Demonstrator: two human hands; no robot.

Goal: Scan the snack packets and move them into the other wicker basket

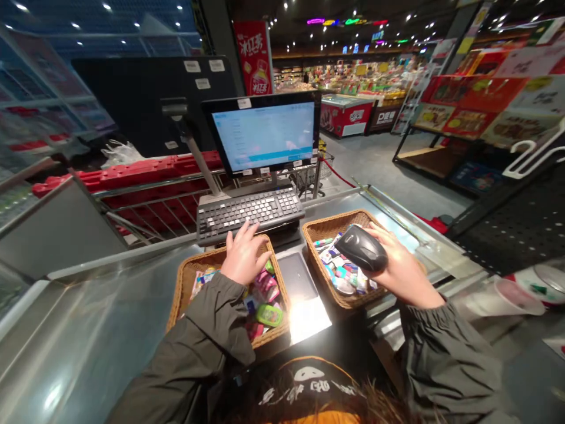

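Observation:
My right hand [404, 271] is wrapped round a black handheld barcode scanner [362, 247], held above the right wicker basket [329, 297]. Small packets and tubes [346, 274] fill that basket. Over the left wicker basket [179, 288] is my left hand [245, 253], fingers stretched and apart, with nothing in it. Its fingertips reach the front edge of the black keyboard [251, 209]; whether they touch a key I cannot tell. Below my left hand lie small packaged goods, among them a green pack [269, 315].
A lit monitor [267, 135] stands behind the keyboard, with a second dark screen [150, 106] seen from the back. Metal counter [88, 330] extends left. At the right are a paper cup [507, 297] and a rack with a white hook [525, 159]. Stacked boxes [468, 106] stand beyond.

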